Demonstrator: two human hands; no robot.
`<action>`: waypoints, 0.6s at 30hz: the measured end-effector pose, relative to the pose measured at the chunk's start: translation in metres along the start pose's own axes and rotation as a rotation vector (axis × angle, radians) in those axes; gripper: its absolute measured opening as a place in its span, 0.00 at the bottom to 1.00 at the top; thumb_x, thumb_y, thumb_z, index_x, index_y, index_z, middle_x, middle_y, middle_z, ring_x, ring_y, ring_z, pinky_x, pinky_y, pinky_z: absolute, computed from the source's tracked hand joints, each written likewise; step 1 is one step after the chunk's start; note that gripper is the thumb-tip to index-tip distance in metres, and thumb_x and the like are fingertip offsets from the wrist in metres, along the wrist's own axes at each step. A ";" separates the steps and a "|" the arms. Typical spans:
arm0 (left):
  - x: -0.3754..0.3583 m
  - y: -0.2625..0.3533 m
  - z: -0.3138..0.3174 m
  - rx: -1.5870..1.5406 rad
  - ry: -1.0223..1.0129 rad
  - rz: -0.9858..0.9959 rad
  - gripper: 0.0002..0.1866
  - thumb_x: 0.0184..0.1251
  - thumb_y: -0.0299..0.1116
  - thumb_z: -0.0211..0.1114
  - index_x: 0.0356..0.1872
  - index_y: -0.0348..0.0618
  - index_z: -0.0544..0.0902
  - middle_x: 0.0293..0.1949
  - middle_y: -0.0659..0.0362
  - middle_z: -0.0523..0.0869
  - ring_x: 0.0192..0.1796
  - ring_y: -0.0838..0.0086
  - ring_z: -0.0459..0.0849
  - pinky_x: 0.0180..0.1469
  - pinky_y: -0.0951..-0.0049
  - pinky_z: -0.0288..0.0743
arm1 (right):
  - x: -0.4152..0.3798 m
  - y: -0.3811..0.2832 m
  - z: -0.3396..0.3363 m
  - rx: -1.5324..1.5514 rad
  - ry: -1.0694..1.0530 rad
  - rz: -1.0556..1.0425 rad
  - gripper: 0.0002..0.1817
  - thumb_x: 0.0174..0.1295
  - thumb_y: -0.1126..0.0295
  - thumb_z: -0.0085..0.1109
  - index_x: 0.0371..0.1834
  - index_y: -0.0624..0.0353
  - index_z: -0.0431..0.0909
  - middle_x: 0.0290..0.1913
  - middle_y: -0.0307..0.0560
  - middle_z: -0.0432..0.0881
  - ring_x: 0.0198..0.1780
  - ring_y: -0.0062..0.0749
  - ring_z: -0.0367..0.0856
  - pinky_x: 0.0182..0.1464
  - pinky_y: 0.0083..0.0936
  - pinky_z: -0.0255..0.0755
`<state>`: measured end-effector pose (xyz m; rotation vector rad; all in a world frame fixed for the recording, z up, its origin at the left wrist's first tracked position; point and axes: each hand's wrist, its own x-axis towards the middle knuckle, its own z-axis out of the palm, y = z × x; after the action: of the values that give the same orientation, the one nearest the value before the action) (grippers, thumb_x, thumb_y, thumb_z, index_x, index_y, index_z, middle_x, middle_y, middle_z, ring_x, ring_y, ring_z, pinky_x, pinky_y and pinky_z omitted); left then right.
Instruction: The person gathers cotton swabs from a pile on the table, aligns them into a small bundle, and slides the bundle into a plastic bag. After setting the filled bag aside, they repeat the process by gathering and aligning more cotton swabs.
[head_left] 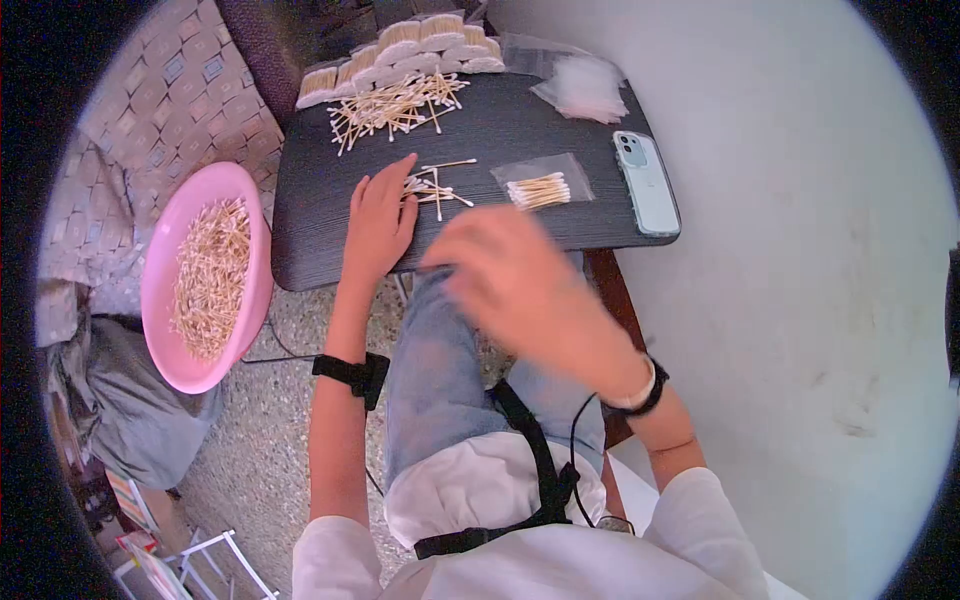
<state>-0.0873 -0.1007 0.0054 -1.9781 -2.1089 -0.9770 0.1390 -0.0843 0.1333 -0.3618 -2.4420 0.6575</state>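
Note:
My left hand lies on the dark table with its fingers stretched out, right at a small loose group of cotton swabs and partly covering it. My right hand is smeared by motion above my lap, near the table's front edge; its fingers are too blurred to make out. Just beyond it, a clear plastic bag lies flat, with a neat row of cotton swabs on or in it. Farther back is a larger loose heap of cotton swabs.
Packed bundles of swabs are stacked along the back of the table. Clear bags lie at the back right, with a phone near the right edge. A pink basin full of swabs stands left. The wall borders the right side.

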 end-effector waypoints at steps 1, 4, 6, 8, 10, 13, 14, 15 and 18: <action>0.001 0.003 -0.002 0.005 0.001 0.013 0.25 0.71 0.33 0.54 0.70 0.50 0.68 0.63 0.53 0.76 0.67 0.62 0.72 0.73 0.53 0.55 | -0.003 0.030 0.004 -0.189 -0.059 0.140 0.18 0.52 0.76 0.63 0.49 0.55 0.79 0.51 0.50 0.75 0.56 0.49 0.73 0.61 0.42 0.67; 0.001 0.007 -0.008 0.056 -0.098 0.017 0.26 0.72 0.32 0.54 0.71 0.61 0.68 0.71 0.61 0.69 0.69 0.64 0.71 0.74 0.47 0.51 | -0.015 0.094 0.011 -0.394 0.073 0.197 0.17 0.51 0.78 0.60 0.47 0.58 0.81 0.46 0.53 0.77 0.52 0.51 0.73 0.57 0.43 0.69; 0.001 0.010 -0.010 0.077 -0.184 0.003 0.26 0.72 0.31 0.53 0.70 0.67 0.70 0.75 0.65 0.64 0.71 0.67 0.69 0.74 0.44 0.48 | -0.024 0.126 0.017 -0.391 0.077 0.172 0.18 0.52 0.77 0.61 0.48 0.57 0.80 0.48 0.54 0.76 0.52 0.52 0.72 0.57 0.43 0.69; -0.001 0.008 -0.007 0.122 -0.172 0.047 0.26 0.72 0.32 0.54 0.69 0.67 0.71 0.75 0.66 0.64 0.72 0.68 0.68 0.74 0.44 0.47 | -0.025 0.148 0.019 -0.409 0.081 0.182 0.19 0.53 0.76 0.62 0.50 0.57 0.80 0.49 0.55 0.75 0.53 0.52 0.71 0.57 0.43 0.68; -0.001 0.008 -0.008 0.149 -0.181 0.077 0.23 0.73 0.33 0.54 0.67 0.67 0.74 0.74 0.67 0.65 0.74 0.69 0.65 0.75 0.46 0.45 | -0.019 0.155 0.020 -0.445 0.081 0.228 0.19 0.53 0.75 0.64 0.51 0.58 0.79 0.50 0.55 0.74 0.54 0.53 0.71 0.57 0.44 0.68; -0.002 0.004 -0.004 0.150 -0.143 0.086 0.22 0.72 0.34 0.55 0.65 0.67 0.76 0.71 0.68 0.70 0.72 0.70 0.67 0.73 0.43 0.49 | -0.011 0.150 0.024 -0.633 0.190 0.259 0.18 0.54 0.73 0.65 0.50 0.60 0.79 0.51 0.55 0.73 0.54 0.53 0.70 0.57 0.44 0.68; -0.002 0.003 -0.003 0.133 -0.139 0.077 0.21 0.72 0.35 0.55 0.64 0.67 0.77 0.71 0.69 0.70 0.72 0.70 0.67 0.74 0.43 0.49 | -0.007 0.144 0.028 -0.538 0.185 0.227 0.19 0.54 0.71 0.66 0.50 0.60 0.79 0.51 0.55 0.73 0.54 0.53 0.70 0.57 0.44 0.68; -0.002 0.002 -0.002 0.115 -0.136 0.068 0.21 0.72 0.35 0.55 0.64 0.67 0.78 0.70 0.69 0.71 0.72 0.70 0.67 0.74 0.43 0.48 | -0.001 0.131 0.035 -0.442 0.178 0.196 0.19 0.54 0.70 0.66 0.51 0.61 0.78 0.51 0.56 0.73 0.54 0.53 0.70 0.57 0.44 0.68; -0.002 0.001 -0.001 0.083 -0.124 0.059 0.20 0.72 0.35 0.56 0.63 0.66 0.78 0.68 0.67 0.73 0.72 0.69 0.68 0.74 0.44 0.49 | 0.013 0.104 0.062 -0.244 0.169 0.131 0.23 0.54 0.66 0.69 0.51 0.63 0.77 0.50 0.56 0.73 0.53 0.52 0.70 0.57 0.43 0.68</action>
<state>-0.0860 -0.1033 0.0057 -2.0970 -2.1018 -0.7637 0.1024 -0.0148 0.0406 -0.6516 -2.3532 0.3651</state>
